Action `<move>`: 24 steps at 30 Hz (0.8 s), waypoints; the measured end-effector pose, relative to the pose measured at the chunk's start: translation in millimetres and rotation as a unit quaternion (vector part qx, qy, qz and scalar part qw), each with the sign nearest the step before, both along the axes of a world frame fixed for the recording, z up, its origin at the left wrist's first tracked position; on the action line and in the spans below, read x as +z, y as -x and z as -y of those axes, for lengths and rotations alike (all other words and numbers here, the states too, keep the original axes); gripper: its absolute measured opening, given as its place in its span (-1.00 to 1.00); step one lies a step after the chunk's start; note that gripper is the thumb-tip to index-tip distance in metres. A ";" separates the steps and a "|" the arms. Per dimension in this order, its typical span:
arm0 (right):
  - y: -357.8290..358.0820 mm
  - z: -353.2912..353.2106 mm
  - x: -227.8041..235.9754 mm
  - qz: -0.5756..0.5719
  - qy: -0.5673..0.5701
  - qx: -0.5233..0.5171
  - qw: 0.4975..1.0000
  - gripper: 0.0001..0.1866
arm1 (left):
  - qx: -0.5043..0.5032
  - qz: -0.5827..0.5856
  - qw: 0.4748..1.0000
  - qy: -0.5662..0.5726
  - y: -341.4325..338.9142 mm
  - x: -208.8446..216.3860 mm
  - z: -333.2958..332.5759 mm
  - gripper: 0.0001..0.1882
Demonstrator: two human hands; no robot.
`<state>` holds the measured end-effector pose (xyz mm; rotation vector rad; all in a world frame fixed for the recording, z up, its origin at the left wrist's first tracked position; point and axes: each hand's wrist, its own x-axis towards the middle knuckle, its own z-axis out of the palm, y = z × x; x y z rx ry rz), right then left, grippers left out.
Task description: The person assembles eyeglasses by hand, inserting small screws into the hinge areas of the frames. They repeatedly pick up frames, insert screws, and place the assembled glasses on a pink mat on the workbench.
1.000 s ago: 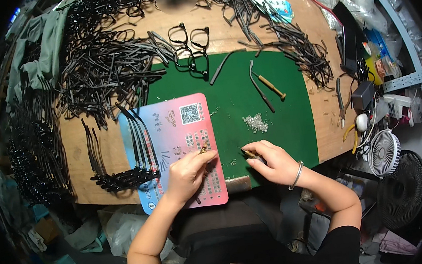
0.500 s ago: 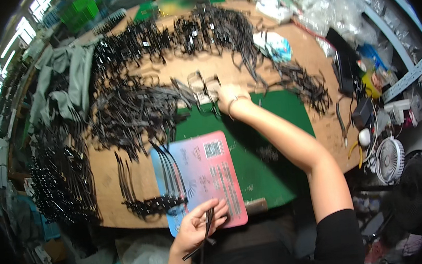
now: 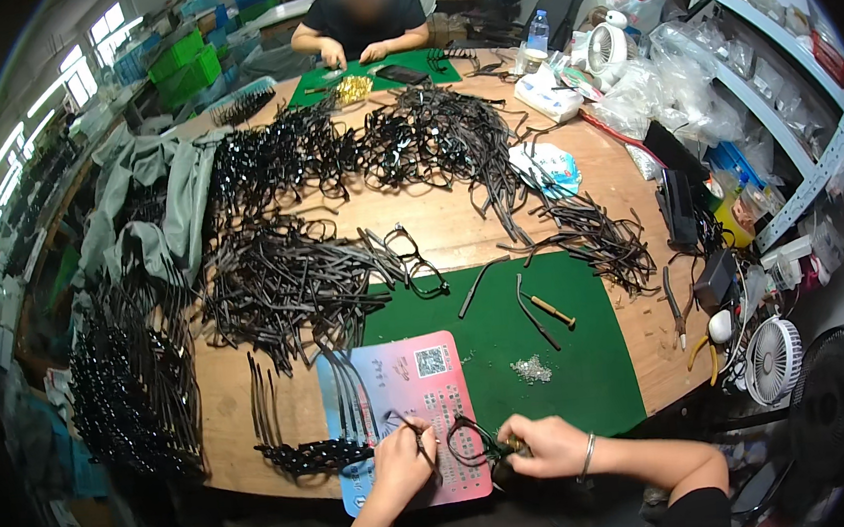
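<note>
My left hand (image 3: 406, 460) is closed around a thin black eyeglass temple (image 3: 423, 430), low over the pink and blue printed sheet. Close by, my right hand (image 3: 551, 447) grips a black eyeglass frame (image 3: 468, 442), whose round rim shows between the two hands. Something yellowish shows under the right fingertips, too blurred to make out. On the green mat (image 3: 592, 369) lie two loose temples, a brass-handled screwdriver (image 3: 553, 310) and a small heap of clear bits (image 3: 531, 369). Another black frame (image 3: 420, 262) rests at the mat's far left corner.
Piles of grey-black temples (image 3: 283, 286) and glossy black frames (image 3: 283, 160) cover the left and back of the table. A grey cloth (image 3: 150, 197) hangs at the left. Pliers (image 3: 675, 307) and a white fan (image 3: 774, 361) stand at the right. Across the table sits another person (image 3: 365, 17).
My right hand has come back from the far edge of the mat to beside my left hand, now with an eyeglass frame. The left hand has closed. The view has tilted up.
</note>
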<state>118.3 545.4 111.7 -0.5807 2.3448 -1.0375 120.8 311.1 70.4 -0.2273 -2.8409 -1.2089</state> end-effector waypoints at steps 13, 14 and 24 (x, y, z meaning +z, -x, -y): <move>-28.1 17.0 -25.8 0.053 0.011 -0.004 0.999 -0.69 | 0.116 0.169 0.936 -0.285 -25.0 6.2 -30.4 -0.92; -24.2 15.9 -25.0 0.059 0.009 0.004 0.998 -0.69 | 0.116 0.161 0.928 -0.314 -23.2 1.2 -38.3 -0.92; -13.8 2.1 -10.6 -0.105 -0.149 0.046 0.982 -0.47 | 0.116 0.127 0.950 -0.259 -25.9 -18.1 -38.4 -0.92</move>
